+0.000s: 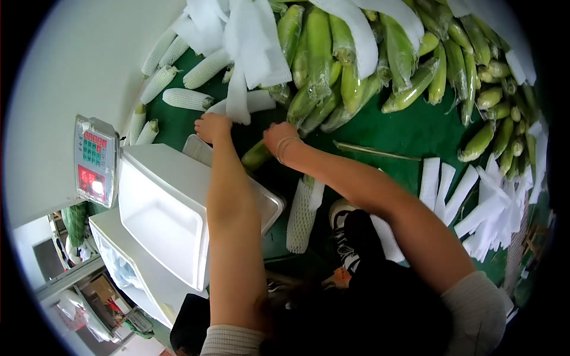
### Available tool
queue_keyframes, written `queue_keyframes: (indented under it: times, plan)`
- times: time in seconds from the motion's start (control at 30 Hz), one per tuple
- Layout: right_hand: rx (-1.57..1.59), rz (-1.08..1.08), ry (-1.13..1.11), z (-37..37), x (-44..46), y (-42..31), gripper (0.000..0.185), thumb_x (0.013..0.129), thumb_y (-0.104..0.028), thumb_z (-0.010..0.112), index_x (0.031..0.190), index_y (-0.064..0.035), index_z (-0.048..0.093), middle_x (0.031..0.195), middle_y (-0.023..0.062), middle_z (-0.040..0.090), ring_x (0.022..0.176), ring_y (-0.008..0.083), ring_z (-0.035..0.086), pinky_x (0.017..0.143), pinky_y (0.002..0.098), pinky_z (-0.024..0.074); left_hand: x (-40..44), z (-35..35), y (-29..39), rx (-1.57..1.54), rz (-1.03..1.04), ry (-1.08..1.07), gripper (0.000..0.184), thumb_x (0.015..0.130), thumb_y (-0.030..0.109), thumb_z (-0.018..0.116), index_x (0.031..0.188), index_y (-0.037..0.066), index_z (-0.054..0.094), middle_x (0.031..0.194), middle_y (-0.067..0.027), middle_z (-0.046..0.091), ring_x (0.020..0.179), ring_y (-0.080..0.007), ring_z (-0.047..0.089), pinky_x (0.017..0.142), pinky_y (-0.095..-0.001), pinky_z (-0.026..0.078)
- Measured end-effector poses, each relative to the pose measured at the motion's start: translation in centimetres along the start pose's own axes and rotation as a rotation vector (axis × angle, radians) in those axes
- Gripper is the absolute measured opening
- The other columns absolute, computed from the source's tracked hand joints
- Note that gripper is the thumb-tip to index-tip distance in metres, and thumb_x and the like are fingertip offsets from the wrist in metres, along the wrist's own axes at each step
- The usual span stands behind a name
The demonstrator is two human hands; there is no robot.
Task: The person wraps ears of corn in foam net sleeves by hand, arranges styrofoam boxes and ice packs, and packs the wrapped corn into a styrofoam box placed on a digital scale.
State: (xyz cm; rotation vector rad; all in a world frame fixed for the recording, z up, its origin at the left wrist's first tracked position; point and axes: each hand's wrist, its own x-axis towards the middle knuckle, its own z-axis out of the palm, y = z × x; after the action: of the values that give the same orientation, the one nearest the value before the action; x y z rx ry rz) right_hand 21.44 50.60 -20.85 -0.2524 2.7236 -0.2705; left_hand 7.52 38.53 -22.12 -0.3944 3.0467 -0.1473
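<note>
Toward the bench's [409,135] left edge, perhaps for easy reach, the corn [253,157] is placed between left hand [212,127] and right hand [282,140], both with curled fingers, whose grip cannot be told.

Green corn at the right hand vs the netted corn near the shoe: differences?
Look: the green corn shows plain green; the netted corn is mostly covered in white mesh.
Position: the green corn is right by the right hand; the netted corn has no hand on it.
Pose: in view, the green corn slants; the netted corn runs closer to vertical.
Shared: elongated shape.
</note>
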Motion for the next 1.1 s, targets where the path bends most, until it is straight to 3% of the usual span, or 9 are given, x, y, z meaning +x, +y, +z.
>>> queue_keyframes:
  times: [0.23, 0.47, 0.57, 0.67, 0.77, 0.87, 0.93, 1.03, 1.1]
  plan:
    - [0.216, 0.24, -0.14, 3.3, -13.6, 6.3, 0.017, 0.067, -0.019, 0.07, 0.082, -0.0114, 0.071, 0.09, 0.0117, 0.067, 0.084, 0.0272, 0.065, 0.068, 0.0404, 0.0519, -7.1, -1.4, 2.5, -0.142, 0.207, 0.028, 0.066, 0.065, 0.034, 0.076, 0.109, -0.001, 0.042, 0.108, -0.0208, 0.054, 0.099, -0.0366, 0.055, 0.083, -0.043, 0.048]
    - [0.293, 0.426, -0.05, 5.9, -25.7, 9.3, 0.051, 0.065, -0.031, 0.075, 0.099, 0.0034, 0.06, 0.094, 0.0169, 0.064, 0.09, 0.0298, 0.062, 0.078, 0.0381, 0.0496, -20.2, 0.8, 3.9, -0.786, 0.336, -0.227, 0.074, 0.064, 0.037, 0.077, 0.116, -0.004, 0.043, 0.105, -0.0232, 0.055, 0.099, -0.0391, 0.053, 0.086, -0.0437, 0.044]
    - [0.859, 0.471, 0.557, 3.7, -30.3, 10.6, 0.048, 0.063, -0.023, 0.082, 0.097, 0.0008, 0.058, 0.09, 0.0108, 0.062, 0.084, 0.0207, 0.06, 0.078, 0.0301, 0.047, -22.8, 0.9, 5.5, -0.998, 0.324, -0.286, 0.064, 0.07, 0.035, 0.074, 0.112, -0.005, 0.048, 0.103, -0.0238, 0.056, 0.097, -0.0366, 0.054, 0.086, -0.0414, 0.044]
    - [1.543, 0.447, 0.848, 4.0, -31.6, 12.4, 0.02, 0.079, -0.008, 0.069, 0.095, -0.0036, 0.059, 0.089, -0.0003, 0.06, 0.081, 0.0082, 0.055, 0.074, 0.0217, 0.0442, -24.3, 1.2, 5.4, -1.283, 0.368, -0.408, 0.037, 0.078, 0.021, 0.069, 0.101, -0.005, 0.056, 0.097, -0.0192, 0.061, 0.09, -0.027, 0.058, 0.081, -0.0343, 0.046]
    - [1.957, 0.332, 0.932, 3.1, -28.4, 10.8, 0.011, 0.084, -0.006, 0.065, 0.094, -0.006, 0.06, 0.088, -0.0024, 0.059, 0.078, 0.0065, 0.053, 0.071, 0.0209, 0.0437, -26.9, 1.2, 2.5, -1.397, 0.683, -0.528, 0.019, 0.083, 0.005, 0.061, 0.1, -0.002, 0.06, 0.092, -0.0106, 0.063, 0.087, -0.0141, 0.058, 0.079, -0.0265, 0.045]
    - [2.26, 0.17, 0.806, 3.4, -24.0, 8.5, 0.005, 0.086, -0.008, 0.062, 0.09, -0.0057, 0.06, 0.085, -0.0024, 0.059, 0.076, 0.0061, 0.052, 0.069, 0.0208, 0.0434, -31.4, -3.2, 0.7, -1.77, 0.389, -0.759, 0.027, 0.088, 0.005, 0.053, 0.114, 0.0, 0.056, 0.105, -0.0073, 0.061, 0.099, -0.0134, 0.055, 0.087, -0.0271, 0.043]
    - [1.985, 0.261, 0.656, 4.9, -22.4, 5.6, 0.004, 0.087, -0.008, 0.061, 0.087, -0.0049, 0.059, 0.082, -0.0021, 0.058, 0.073, 0.0058, 0.051, 0.067, 0.0204, 0.042, -31.6, -4.2, -1.1, -1.552, 0.586, -0.706, 0.028, 0.089, 0.007, 0.053, 0.116, 0.0, 0.055, 0.106, -0.008, 0.061, 0.101, -0.0149, 0.056, 0.088, -0.0282, 0.044]
    - [1.536, 0.509, 0.729, 7.8, -22.8, 4.7, 0.015, 0.09, -0.019, 0.057, 0.086, -0.0038, 0.055, 0.074, 0.0013, 0.057, 0.068, 0.0102, 0.051, 0.063, 0.0252, 0.0421, -32.4, -1.8, -0.2, -1.692, 0.264, -1.115, 0.021, 0.089, 0.012, 0.057, 0.107, 0.001, 0.058, 0.098, -0.0042, 0.062, 0.097, -0.0108, 0.055, 0.085, -0.0264, 0.044]
    - [0.443, 0.341, 0.354, 3.1, -25.0, 5.6, 0.023, 0.086, -0.025, 0.056, 0.095, -0.004, 0.057, 0.08, 0.01, 0.063, 0.072, 0.0227, 0.06, 0.063, 0.0348, 0.0463, -34.7, -1.6, 1.0, -1.829, 0.181, -1.07, 0.014, 0.088, 0.014, 0.06, 0.097, 0.003, 0.058, 0.092, -0.0014, 0.06, 0.087, -0.0081, 0.053, 0.082, -0.0226, 0.041]
